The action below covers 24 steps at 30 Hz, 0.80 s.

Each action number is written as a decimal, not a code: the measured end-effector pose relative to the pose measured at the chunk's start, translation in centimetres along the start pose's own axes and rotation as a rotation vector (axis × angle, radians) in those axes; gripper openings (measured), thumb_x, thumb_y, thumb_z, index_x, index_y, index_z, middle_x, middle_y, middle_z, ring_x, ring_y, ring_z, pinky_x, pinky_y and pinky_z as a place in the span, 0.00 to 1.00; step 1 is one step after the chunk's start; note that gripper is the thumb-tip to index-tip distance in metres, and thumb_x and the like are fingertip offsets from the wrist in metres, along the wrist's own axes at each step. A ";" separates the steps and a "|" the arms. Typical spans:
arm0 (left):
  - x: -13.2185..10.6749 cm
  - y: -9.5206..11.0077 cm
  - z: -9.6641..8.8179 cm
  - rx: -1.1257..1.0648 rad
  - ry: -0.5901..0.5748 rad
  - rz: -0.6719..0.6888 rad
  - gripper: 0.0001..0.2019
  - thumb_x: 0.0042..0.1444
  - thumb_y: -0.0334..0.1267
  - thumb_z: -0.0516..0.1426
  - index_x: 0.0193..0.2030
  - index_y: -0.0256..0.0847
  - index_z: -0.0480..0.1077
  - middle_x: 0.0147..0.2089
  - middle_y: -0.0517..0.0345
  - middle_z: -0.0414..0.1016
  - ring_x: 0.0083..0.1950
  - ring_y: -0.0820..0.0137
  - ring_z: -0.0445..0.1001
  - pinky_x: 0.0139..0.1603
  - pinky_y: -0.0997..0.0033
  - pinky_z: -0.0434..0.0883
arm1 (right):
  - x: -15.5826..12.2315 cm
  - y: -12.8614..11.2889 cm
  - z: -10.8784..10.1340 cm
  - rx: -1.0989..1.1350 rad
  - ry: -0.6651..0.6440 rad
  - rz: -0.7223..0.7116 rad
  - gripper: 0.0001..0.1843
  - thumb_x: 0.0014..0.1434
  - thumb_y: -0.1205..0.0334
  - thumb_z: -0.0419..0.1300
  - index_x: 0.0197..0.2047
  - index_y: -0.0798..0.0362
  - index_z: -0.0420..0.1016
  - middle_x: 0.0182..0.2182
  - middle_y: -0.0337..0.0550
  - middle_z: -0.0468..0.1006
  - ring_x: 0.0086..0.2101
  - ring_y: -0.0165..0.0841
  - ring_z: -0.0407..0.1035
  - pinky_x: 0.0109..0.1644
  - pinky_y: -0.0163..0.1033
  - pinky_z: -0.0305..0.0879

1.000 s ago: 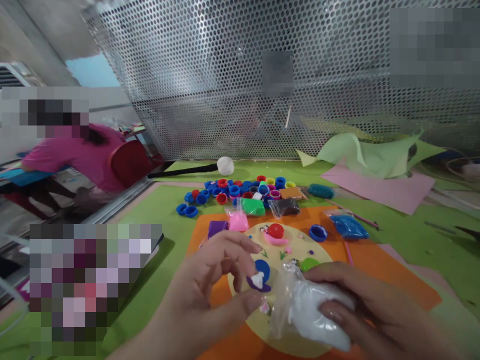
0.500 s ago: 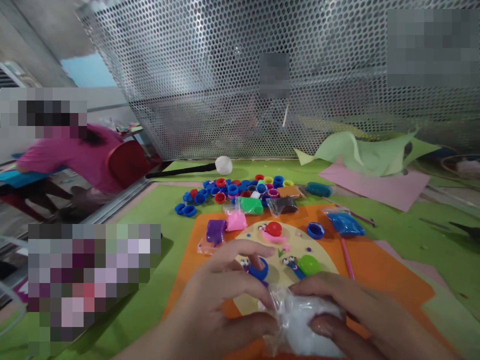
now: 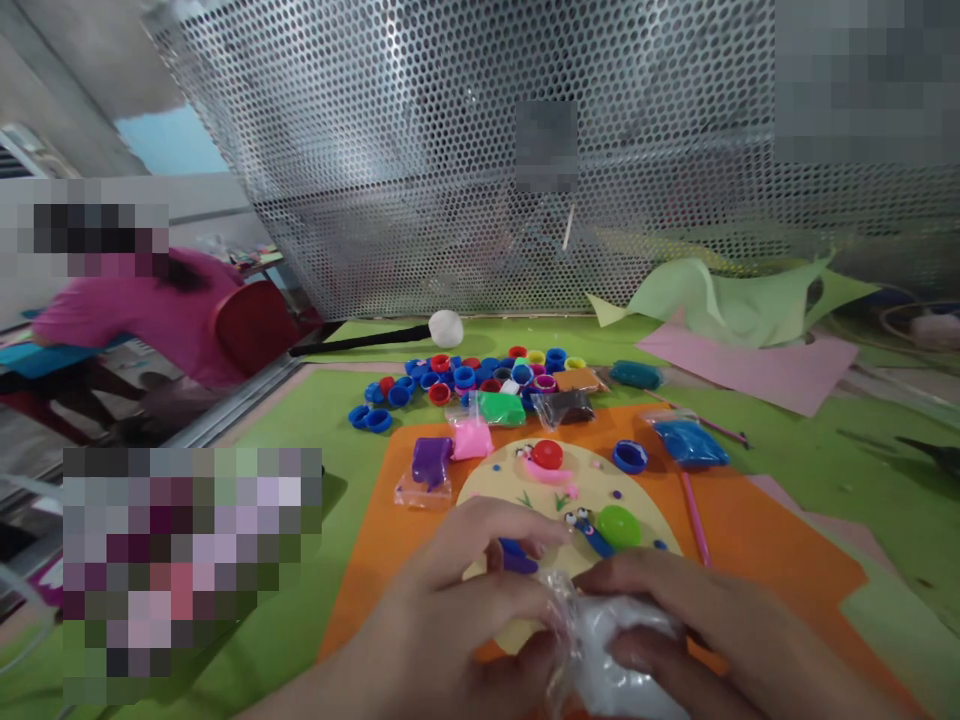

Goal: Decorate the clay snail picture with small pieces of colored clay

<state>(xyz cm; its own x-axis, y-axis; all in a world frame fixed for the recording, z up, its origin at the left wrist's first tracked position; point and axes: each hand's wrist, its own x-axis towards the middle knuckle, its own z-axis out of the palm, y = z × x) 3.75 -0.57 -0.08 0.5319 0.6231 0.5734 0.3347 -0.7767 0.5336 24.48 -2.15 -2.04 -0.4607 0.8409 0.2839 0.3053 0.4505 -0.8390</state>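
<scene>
Between my hands, at the near edge of the view, is a clear plastic bag of white modelling clay. My left hand pinches the bag's crumpled clear end between thumb and fingers. My right hand grips the clay-filled part, thumb on top. Just beyond lies a round cream board on an orange sheet. On it are a pink clay snail with a red cap shell and a blue snail with a green cap shell. My left fingers partly hide another blue cap piece.
Bagged clay lies around the board: purple, pink, green, blue. Several bottle caps are heaped behind. A pink stick lies right, pink paper farther back. A perforated metal screen stands behind; a person sits left.
My left hand has moved slightly right and closed its thumb and fingers on the bag's clear end. The right hand keeps its hold, and the bag is more bunched.
</scene>
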 end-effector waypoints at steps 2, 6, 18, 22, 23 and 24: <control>-0.2 -0.1 0.0 -0.062 -0.002 -0.038 0.08 0.46 0.24 0.59 0.32 0.40 0.70 0.44 0.55 0.69 0.40 0.72 0.72 0.39 0.78 0.71 | 0.0 0.0 0.0 0.007 0.007 0.018 0.13 0.58 0.69 0.54 0.42 0.43 0.72 0.34 0.30 0.78 0.32 0.25 0.74 0.35 0.22 0.68; -0.2 -0.1 -1.5 -0.294 -0.240 -0.298 0.05 0.49 0.30 0.62 0.32 0.41 0.71 0.50 0.54 0.65 0.47 0.68 0.69 0.46 0.73 0.69 | 0.0 -0.1 -0.3 0.003 0.035 0.009 0.11 0.57 0.66 0.57 0.41 0.40 0.72 0.32 0.29 0.78 0.29 0.26 0.73 0.32 0.22 0.68; 0.7 -1.5 -3.0 -0.989 -0.067 -0.531 0.10 0.50 0.40 0.63 0.33 0.39 0.68 0.43 0.54 0.66 0.39 0.72 0.66 0.38 0.75 0.69 | 0.6 0.4 -0.8 -0.175 0.115 0.044 0.10 0.58 0.66 0.55 0.41 0.44 0.71 0.27 0.31 0.77 0.21 0.24 0.69 0.22 0.21 0.64; 0.8 -1.8 -2.4 -1.016 0.026 -0.598 0.09 0.49 0.29 0.64 0.28 0.36 0.65 0.29 0.61 0.66 0.31 0.78 0.67 0.33 0.80 0.71 | 0.4 0.8 -1.0 -0.208 0.082 0.034 0.09 0.59 0.65 0.55 0.42 0.46 0.71 0.27 0.32 0.77 0.22 0.24 0.70 0.24 0.21 0.65; 0.7 -1.8 -2.3 -1.019 0.044 -0.605 0.09 0.49 0.28 0.63 0.27 0.36 0.66 0.27 0.61 0.67 0.30 0.78 0.68 0.33 0.81 0.71 | 0.3 0.9 -1.1 -0.203 0.084 0.025 0.09 0.59 0.65 0.55 0.42 0.45 0.71 0.28 0.31 0.77 0.22 0.23 0.70 0.24 0.20 0.65; 0.6 -1.8 -2.3 -1.017 0.060 -0.605 0.09 0.48 0.27 0.64 0.27 0.36 0.67 0.27 0.61 0.68 0.30 0.78 0.69 0.33 0.81 0.72 | 0.3 0.9 -1.1 -0.192 0.083 0.021 0.09 0.59 0.65 0.55 0.43 0.44 0.70 0.28 0.30 0.77 0.23 0.23 0.71 0.25 0.20 0.65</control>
<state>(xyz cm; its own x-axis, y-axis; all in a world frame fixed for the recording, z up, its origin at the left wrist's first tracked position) 1.68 1.43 0.67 0.4529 0.8887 0.0721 -0.2674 0.0582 0.9618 25.53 -1.20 -2.25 -0.3847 0.8690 0.3113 0.4712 0.4749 -0.7433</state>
